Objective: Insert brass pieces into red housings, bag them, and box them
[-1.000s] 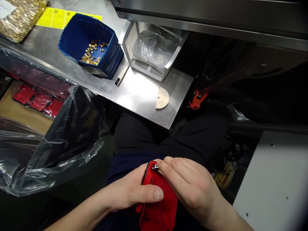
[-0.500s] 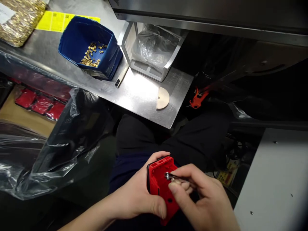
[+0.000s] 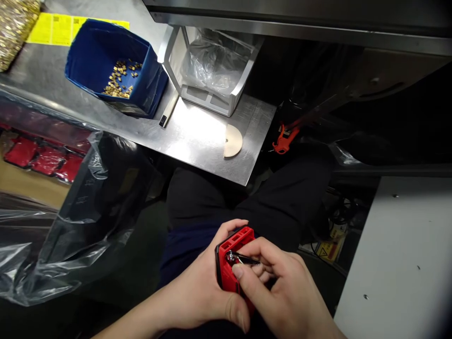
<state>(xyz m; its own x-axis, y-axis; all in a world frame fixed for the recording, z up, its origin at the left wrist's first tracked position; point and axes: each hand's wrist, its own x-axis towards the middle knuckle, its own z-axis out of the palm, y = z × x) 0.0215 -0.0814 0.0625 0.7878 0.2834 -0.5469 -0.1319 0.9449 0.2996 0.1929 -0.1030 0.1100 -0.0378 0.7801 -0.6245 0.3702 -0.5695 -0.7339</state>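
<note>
A small metal tool (image 3: 247,259) is pinched between the thumb and forefinger of the right hand (image 3: 284,287), the grip closed and the other fingers curled beneath. By the left hand (image 3: 201,287) a red case (image 3: 229,281) is clasped from the side, its fingers wrapped round the back and far end and its thumb laid along the near side. The case is held over the lap, its slotted end turned away from the body.

Half a second ago the tool's shiny tip was seen over the middle of the case's inside; now it is placed in the corner beside the slotted end, while the case is held in nearly the same pose. By this shift, the work seems to be centred on that corner. Whether anything is gripped by the tip cannot be told.

Beyond the knees, a wooden half-disc (image 3: 233,141) is left on the steel table (image 3: 197,153), and small brass pieces (image 3: 115,84) are held in a blue bin (image 3: 155,92).
</note>
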